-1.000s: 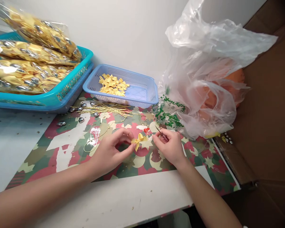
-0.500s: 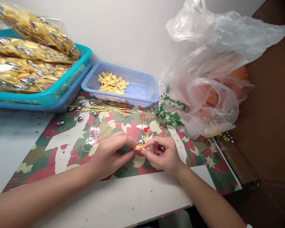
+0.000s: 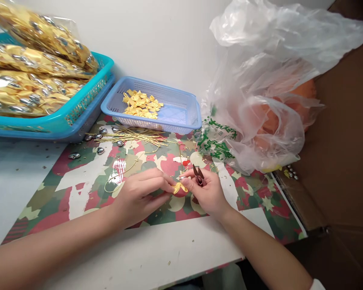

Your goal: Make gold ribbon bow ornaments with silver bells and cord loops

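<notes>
My left hand point(image 3: 147, 193) is closed, its fingertips pinching one side of a yellow ribbon bow point(image 3: 178, 188). My right hand point(image 3: 210, 191) is closed too, with thumb and forefinger on a shiny silver bead point(image 3: 183, 177) just above the bow. Dark thread snips point(image 3: 199, 176) are tucked in that same hand, blades pointing up and away from me. From the bead a thin gold cord point(image 3: 180, 155) runs up toward a bundle of gold cords point(image 3: 136, 137). The fingertips partly hide the bead and bow.
A blue basket point(image 3: 181, 128) holds yellow bows. At left, a teal basket point(image 3: 104, 72) carries clear bags of bows with silver beads point(image 3: 33, 96). Loose silver beads point(image 3: 100, 150) lie near the cords. A crumpled plastic bag point(image 3: 260, 117) stands at right, beside brown cardboard point(image 3: 335, 161).
My right hand has turned, so the snips' blades now point upward. Its thumb has shifted up onto the bead, and more of the bow shows below. My left hand stays nearly in place.
</notes>
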{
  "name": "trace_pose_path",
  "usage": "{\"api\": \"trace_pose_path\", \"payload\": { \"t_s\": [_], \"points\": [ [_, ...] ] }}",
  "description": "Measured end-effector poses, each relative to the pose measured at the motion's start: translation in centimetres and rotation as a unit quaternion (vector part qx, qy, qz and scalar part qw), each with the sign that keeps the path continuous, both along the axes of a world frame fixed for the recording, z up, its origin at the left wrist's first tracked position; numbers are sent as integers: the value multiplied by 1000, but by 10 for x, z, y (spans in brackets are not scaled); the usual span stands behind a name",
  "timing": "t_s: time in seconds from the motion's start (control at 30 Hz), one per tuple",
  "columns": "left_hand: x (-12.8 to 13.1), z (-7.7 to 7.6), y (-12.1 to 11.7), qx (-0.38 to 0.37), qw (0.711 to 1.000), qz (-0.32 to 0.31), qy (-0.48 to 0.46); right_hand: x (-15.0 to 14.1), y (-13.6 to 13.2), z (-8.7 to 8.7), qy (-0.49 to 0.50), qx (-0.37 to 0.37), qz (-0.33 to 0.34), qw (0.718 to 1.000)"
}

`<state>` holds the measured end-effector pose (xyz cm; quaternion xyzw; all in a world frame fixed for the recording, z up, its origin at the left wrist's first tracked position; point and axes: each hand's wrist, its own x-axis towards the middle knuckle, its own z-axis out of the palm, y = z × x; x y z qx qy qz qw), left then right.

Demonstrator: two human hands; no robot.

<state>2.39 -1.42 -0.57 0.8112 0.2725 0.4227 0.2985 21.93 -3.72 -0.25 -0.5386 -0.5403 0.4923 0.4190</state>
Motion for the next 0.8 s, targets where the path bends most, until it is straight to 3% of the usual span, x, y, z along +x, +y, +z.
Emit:
{"api": "trace_pose_path", "payload": {
  "t_s": [0.07,0.13,0.27,0.37,0.47,0.63,0.7,0.8],
  "points": [
    [-1,-2,-2,-25,1000,9,-12,-1,1,-1,7,6,-1,1000],
    [-1,-3,-3,-108,993,11,-51,0,1,-2,5,16,-3,1000],
    [1,-5,-3,-332,937,-31,-102,-1,0,-3,-14,41,0,999],
    [4,-4,1,-416,901,-59,-108,-4,-1,-4,-20,52,8,998],
    [5,-2,3,-441,887,-67,-120,-6,0,-6,-15,45,5,999],
    [4,-2,4,-434,892,-25,-126,3,-2,-3,18,56,1,998],
    [4,-2,5,-430,894,-6,-127,10,-4,1,-4,85,47,995],
    [5,-1,5,-421,898,13,-125,18,-5,8,-145,118,138,973]
  ]
}}
